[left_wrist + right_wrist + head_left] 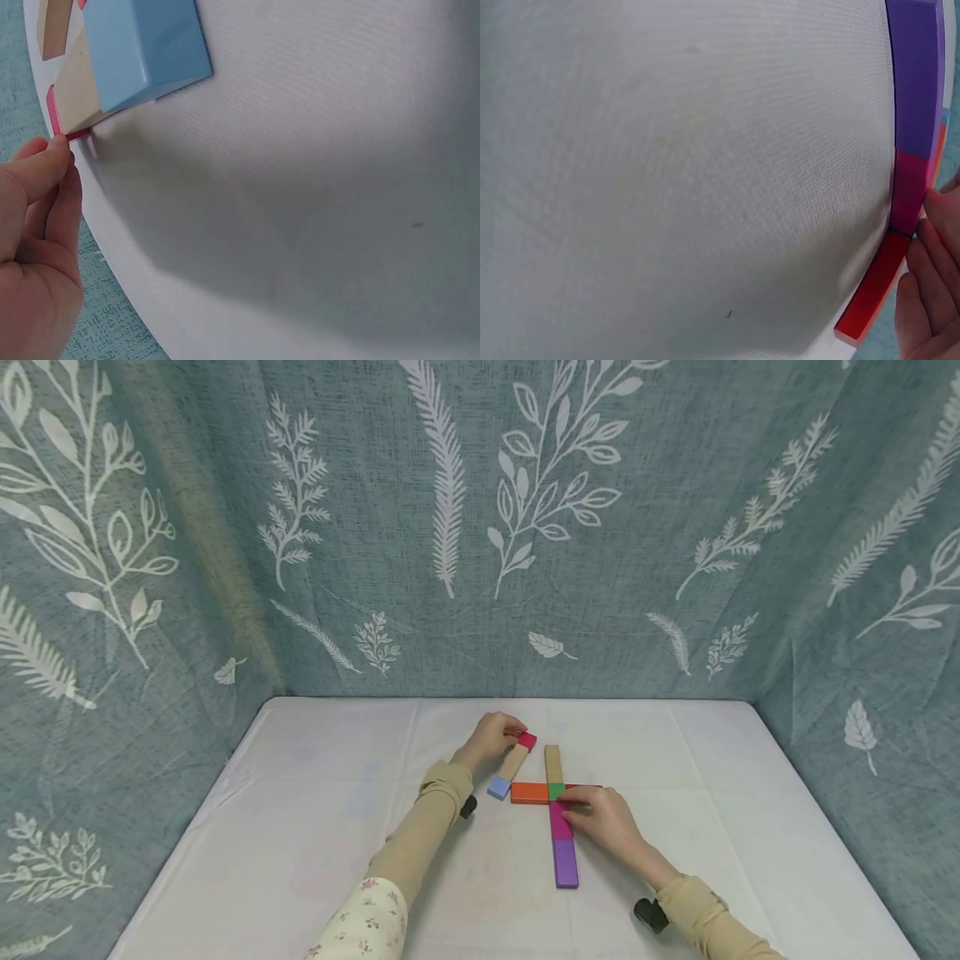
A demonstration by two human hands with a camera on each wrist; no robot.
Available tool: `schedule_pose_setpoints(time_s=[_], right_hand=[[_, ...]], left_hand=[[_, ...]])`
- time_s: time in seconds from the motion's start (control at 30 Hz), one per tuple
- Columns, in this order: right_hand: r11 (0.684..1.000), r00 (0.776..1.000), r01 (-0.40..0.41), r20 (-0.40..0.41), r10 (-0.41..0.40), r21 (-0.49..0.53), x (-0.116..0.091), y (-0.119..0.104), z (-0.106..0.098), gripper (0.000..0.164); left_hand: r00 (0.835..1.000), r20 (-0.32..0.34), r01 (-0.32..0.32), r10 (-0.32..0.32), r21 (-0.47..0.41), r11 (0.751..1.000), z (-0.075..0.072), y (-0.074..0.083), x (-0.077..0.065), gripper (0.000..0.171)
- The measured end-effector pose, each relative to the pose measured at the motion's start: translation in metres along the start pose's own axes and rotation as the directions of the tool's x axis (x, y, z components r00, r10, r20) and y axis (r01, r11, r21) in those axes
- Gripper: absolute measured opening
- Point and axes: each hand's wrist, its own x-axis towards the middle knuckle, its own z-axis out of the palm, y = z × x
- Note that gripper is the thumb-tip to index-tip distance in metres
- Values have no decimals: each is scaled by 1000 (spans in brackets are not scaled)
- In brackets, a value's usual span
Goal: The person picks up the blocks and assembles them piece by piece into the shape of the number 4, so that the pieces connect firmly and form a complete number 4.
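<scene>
Near the back of the table, my left hand (492, 737) pinches the end of a crimson block (528, 741) between thumb and fingertips. That block heads a slanted row, followed by a bare wood block (513, 763) and a light blue block (150, 52). My right hand (609, 822) reaches over a cross of blocks. Its fingertips rest by the green block (556, 791) in the middle, and the thumb touches the side of the magenta block (910, 191). A red block (871, 289), partly hidden by the fingers in the head view, forms the cross's right arm.
The cross also has an orange block (529, 792) at left, a wood block (552, 763) at the back and a purple block (566, 863) at the front. White cloth (300, 827) covers the table. A blue-green leaf-patterned curtain (480, 635) stands behind and along both sides.
</scene>
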Motion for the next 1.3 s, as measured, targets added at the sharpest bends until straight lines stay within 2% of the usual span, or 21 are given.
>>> schedule_pose_setpoints(time_s=[0.33,0.53,0.73,0.9,1.13,1.3], right_hand=[[1000,1000,-3,13,3,-7,5,1,1,27],[1000,999,-7,38,8,-29,9,0,-4,27],[999,1000,19,15,-19,-42,14,3,-6,26],[998,1000,30,8,-29,-50,16,4,-7,25],[999,1000,8,-5,-9,-45,14,4,-8,26],[1000,999,-15,-37,14,-23,14,6,-16,27]], left_hand=[[999,-37,39,-40,-17,999,-3,-2,-2,25],[997,-74,32,-35,-30,999,-11,-6,-6,24],[992,-125,7,-8,-12,1000,-18,-12,-6,24],[988,-154,19,-22,-21,1000,-23,-17,-10,24],[985,-166,38,-42,-30,999,-29,-24,-20,25],[978,-207,16,-21,-25,1000,-36,-27,-27,24]])
